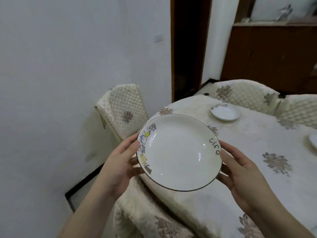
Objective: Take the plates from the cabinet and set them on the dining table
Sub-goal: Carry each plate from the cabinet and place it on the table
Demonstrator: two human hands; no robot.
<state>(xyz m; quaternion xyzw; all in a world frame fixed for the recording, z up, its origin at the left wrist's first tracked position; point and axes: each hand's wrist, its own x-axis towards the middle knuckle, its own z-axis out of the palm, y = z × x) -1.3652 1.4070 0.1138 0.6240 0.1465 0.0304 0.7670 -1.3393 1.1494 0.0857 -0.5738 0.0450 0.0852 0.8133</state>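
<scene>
Cloth-covered desk (257, 140) lies below both hands, left (120, 162) and right (240, 170), gripping the plate (178, 152) by opposite rims; tilting could slip it.

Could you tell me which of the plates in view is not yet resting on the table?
The large plate with "Life" on its rim, held between the left hand and right hand. The small plate sits on the table.

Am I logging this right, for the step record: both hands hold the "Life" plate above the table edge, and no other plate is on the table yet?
Not quite. The head view shows both hands, left hand and right hand, holding the "Life" plate, but a smaller plate already sits on the table.
</scene>
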